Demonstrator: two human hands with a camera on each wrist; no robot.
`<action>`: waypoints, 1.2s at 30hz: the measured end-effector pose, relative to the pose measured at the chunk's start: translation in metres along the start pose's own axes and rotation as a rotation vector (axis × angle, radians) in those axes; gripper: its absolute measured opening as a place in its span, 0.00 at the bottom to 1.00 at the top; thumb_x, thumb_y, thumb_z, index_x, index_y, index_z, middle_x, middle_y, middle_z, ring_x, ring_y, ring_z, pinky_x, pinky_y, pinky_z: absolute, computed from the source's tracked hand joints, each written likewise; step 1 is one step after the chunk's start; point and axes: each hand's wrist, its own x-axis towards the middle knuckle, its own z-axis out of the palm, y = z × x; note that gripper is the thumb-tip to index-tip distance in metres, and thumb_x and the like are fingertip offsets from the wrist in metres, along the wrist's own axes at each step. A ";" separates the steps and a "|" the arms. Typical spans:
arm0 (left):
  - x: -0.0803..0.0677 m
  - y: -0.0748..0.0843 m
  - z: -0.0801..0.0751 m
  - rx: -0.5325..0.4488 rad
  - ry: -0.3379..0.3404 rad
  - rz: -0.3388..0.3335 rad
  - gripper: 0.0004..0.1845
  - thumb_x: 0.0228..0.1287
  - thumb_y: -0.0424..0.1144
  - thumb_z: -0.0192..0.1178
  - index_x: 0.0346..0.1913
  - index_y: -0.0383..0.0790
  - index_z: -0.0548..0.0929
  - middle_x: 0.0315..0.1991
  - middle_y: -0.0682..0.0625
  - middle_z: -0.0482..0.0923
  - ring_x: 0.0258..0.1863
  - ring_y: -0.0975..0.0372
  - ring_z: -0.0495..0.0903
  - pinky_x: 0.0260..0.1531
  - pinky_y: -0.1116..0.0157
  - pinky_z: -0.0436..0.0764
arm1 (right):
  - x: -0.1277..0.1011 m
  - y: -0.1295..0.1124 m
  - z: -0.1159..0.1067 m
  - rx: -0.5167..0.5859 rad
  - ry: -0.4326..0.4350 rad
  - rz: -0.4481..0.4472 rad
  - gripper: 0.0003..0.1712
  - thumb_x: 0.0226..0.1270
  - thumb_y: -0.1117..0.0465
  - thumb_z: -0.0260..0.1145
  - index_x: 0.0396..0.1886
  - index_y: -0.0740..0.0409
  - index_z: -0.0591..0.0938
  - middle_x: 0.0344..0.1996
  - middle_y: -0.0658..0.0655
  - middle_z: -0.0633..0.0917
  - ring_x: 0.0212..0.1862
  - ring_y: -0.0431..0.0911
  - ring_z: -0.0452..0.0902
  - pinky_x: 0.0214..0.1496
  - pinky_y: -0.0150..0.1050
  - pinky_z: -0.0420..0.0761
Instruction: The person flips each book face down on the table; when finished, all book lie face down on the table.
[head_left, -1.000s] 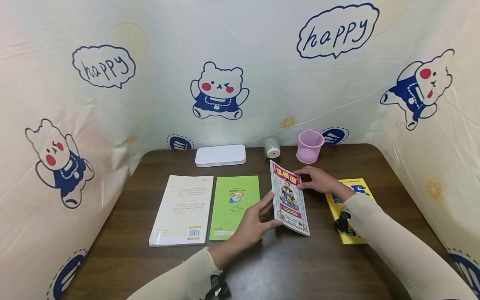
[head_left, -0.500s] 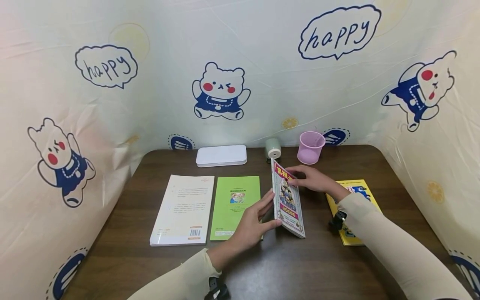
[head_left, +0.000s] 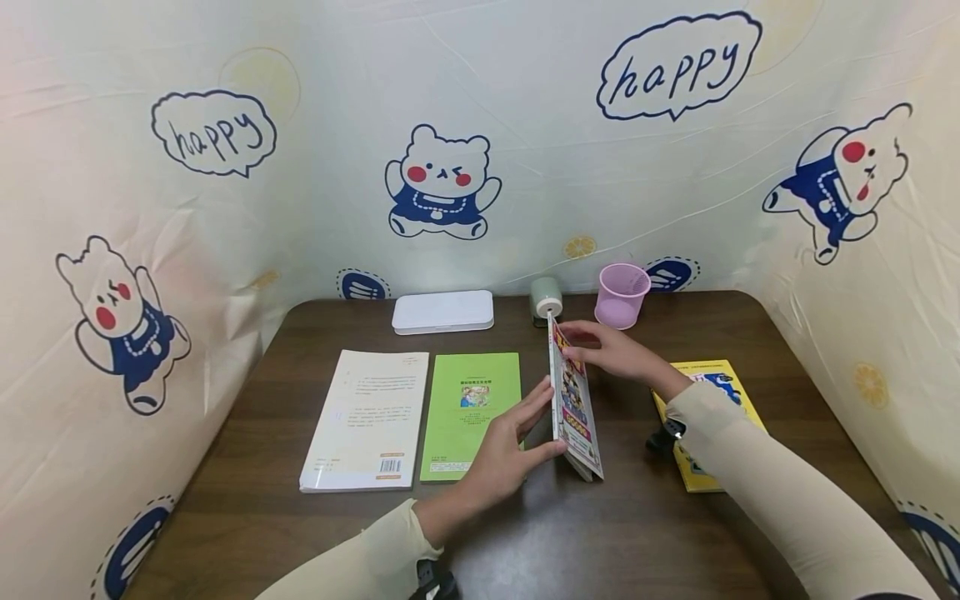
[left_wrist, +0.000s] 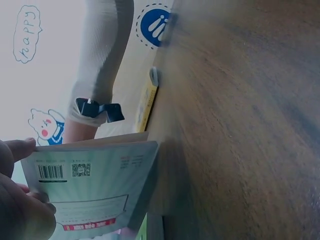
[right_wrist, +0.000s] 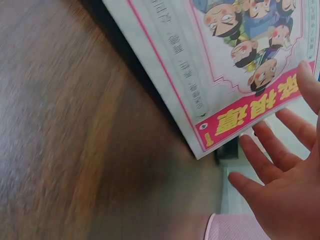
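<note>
A thin comic-style book with a pink title band stands tilted up on its edge in the middle of the table. My left hand holds it by the spine, thumb on the near side and fingers on the far side. In the left wrist view its pale green back cover shows a barcode. At the book's top edge is my right hand. The right wrist view shows that hand's thumb over the front cover and its other fingers spread beyond the top edge.
Left of the book lie a green book and a white book. A yellow book is partly under my right forearm. Along the back stand a white flat case, a pale green object and a pink cup.
The book has turned from showing its front cover to nearly edge-on. My right hand has moved left with its top edge, while my left hand stays at the spine.
</note>
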 end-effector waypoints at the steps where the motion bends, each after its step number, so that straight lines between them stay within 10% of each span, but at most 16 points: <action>1: 0.000 0.001 0.000 0.002 0.000 0.002 0.38 0.65 0.29 0.70 0.76 0.33 0.67 0.82 0.50 0.56 0.79 0.62 0.57 0.72 0.64 0.66 | 0.001 -0.002 0.001 0.005 0.005 -0.004 0.33 0.77 0.54 0.65 0.76 0.60 0.70 0.70 0.66 0.75 0.73 0.63 0.69 0.73 0.65 0.66; 36: -0.009 0.018 0.001 0.293 0.026 0.152 0.33 0.63 0.33 0.73 0.71 0.37 0.75 0.78 0.53 0.64 0.76 0.58 0.65 0.73 0.55 0.67 | 0.004 -0.035 0.010 0.266 0.077 -0.022 0.36 0.76 0.61 0.64 0.79 0.63 0.62 0.72 0.69 0.70 0.69 0.66 0.70 0.67 0.60 0.77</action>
